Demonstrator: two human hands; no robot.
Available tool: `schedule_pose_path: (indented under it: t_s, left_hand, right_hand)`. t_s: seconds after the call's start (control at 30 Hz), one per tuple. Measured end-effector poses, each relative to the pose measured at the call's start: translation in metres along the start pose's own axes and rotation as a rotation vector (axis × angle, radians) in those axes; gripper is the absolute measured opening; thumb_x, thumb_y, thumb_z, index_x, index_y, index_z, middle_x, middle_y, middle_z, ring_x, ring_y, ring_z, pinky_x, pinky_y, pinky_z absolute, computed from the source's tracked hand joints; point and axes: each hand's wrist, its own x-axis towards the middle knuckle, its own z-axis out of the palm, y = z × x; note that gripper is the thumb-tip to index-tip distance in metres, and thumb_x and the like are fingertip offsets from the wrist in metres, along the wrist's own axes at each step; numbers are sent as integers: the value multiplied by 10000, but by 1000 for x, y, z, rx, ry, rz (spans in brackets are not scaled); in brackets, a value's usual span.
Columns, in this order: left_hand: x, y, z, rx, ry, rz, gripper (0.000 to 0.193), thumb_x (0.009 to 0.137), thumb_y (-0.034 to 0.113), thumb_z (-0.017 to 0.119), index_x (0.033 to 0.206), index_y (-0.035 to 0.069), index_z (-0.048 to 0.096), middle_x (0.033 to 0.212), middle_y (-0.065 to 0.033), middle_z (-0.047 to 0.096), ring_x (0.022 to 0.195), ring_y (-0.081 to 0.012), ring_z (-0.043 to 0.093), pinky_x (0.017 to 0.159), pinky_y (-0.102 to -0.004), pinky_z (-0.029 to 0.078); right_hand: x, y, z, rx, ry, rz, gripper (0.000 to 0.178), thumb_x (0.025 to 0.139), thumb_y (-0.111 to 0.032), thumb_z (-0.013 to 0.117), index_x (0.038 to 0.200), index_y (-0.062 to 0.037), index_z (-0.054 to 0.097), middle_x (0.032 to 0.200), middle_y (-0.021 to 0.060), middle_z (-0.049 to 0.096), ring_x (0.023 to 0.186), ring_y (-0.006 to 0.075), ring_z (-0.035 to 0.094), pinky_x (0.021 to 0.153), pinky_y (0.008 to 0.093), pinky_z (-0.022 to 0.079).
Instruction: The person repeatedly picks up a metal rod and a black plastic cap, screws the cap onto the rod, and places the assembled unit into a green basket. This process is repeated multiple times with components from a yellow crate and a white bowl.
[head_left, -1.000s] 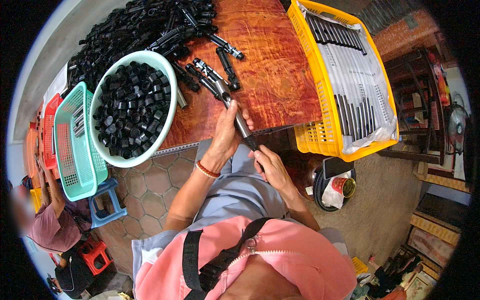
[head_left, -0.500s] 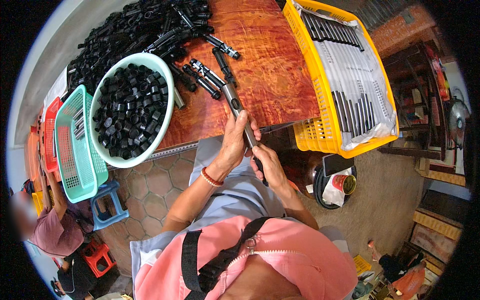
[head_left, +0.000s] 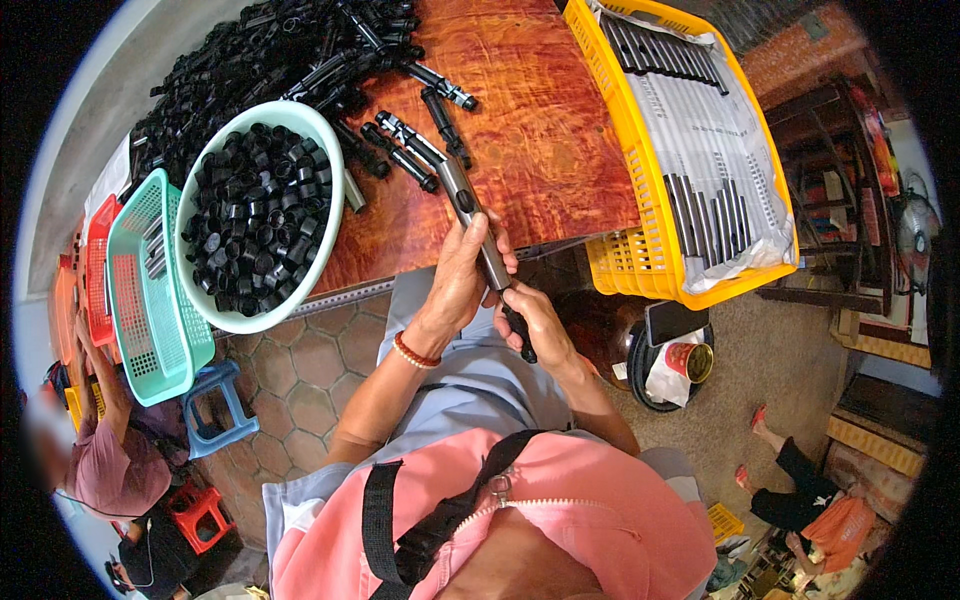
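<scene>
My left hand (head_left: 458, 280) is wrapped round a grey metal tube (head_left: 459, 190) with a dark oval hole near its far end. The tube slants from the tabletop edge down toward my lap. At the near end, my right hand (head_left: 540, 325) grips it where a black rod-like piece (head_left: 520, 335) sticks out. Whether that piece sits inside the tube is hidden by my fingers. Just beyond the tube's far end lie several black and silver slim assemblies (head_left: 407, 160) on the wooden table (head_left: 540, 130).
A pale green bowl (head_left: 333, 235) of short black caps stands left, before a heap of black parts (head_left: 240, 60). Beside it are a mint basket (head_left: 150, 375) and a blue stool (head_left: 225, 400). A yellow crate (head_left: 640, 270) holds metal tubes at right. Other people are at far left and lower right.
Both hands keep their hold, and the tube has shifted slightly left with its far end. A person at lower right has moved, with legs now showing.
</scene>
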Motion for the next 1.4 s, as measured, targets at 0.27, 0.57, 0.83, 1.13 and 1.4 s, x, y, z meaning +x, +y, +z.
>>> schedule_pose_path:
  t_s: [0.27,0.57,0.83,1.13,1.4]
  left_hand:
    - [2,0,-3,-6,-25,36,330,933,421,492,1031,111,439,777,-21,506,673,-132,545,561,-250,471]
    - [4,2,-6,11,-3,63,335,929,423,500,1023,108,436,775,-18,489,665,-133,533,575,-260,473]
    - [4,4,-5,-25,-38,90,344,926,437,497,1016,111,430,788,-18,480,673,-138,531,590,-271,472]
    - [6,30,-14,-282,-298,-1,321,913,368,533,1057,92,456,932,-53,466,921,-194,507,870,-400,448]
    - [8,48,-14,-442,-233,113,216,936,306,507,840,119,459,721,-2,406,703,-144,453,753,-332,452]
  right_hand:
    - [3,-1,8,-78,112,-15,300,883,-287,397,848,-39,561,533,-17,421,421,86,382,390,246,302]
    - [10,-4,14,-149,189,-59,299,863,-264,405,749,-34,558,514,-12,403,459,98,375,436,276,292]
    - [15,-2,15,-274,246,-178,267,864,-234,393,779,-38,553,528,-18,381,458,82,328,435,250,259]
    - [14,-26,9,-712,237,-334,321,867,-286,538,1017,-3,513,662,206,567,630,380,592,566,456,408]
    - [2,-19,4,-438,18,-134,245,854,-267,630,871,-25,589,568,52,547,504,183,584,468,342,423]
